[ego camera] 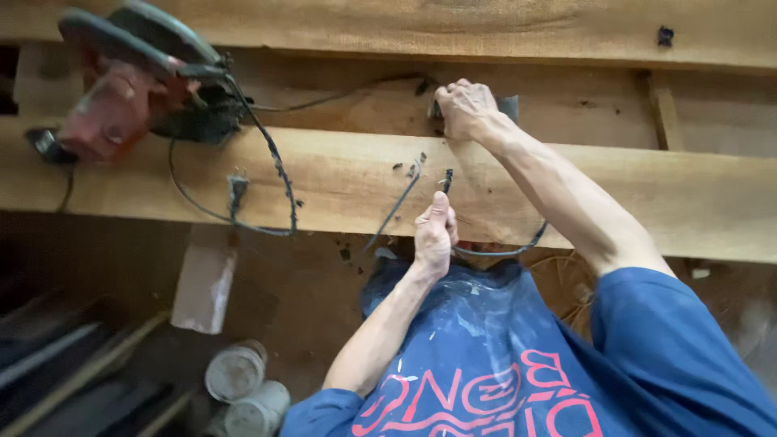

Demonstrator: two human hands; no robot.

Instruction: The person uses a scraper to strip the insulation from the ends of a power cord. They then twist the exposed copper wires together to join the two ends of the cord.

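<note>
A long wooden plank (pixel 615 190) is spanning the frame's middle. At upper left, a red power saw (pixel 121 89) is resting on it, its cord trailing. Your right hand (pixel 465 109), upper centre, is closing tightly around a grey tool (pixel 508 105). Your left hand (pixel 435 235), centre, is pinching a dark cable (pixel 494 252) at the plank's near edge.

A thin dark cable (pixel 494 251) is hanging in a loop just below the near edge of the wooden plank (pixel 647 202), one frayed end (pixel 446 180) sticking up over the plank's face. A small grey block-shaped tool (pixel 508 106) is lying at the plank's far edge, mostly hidden.
</note>
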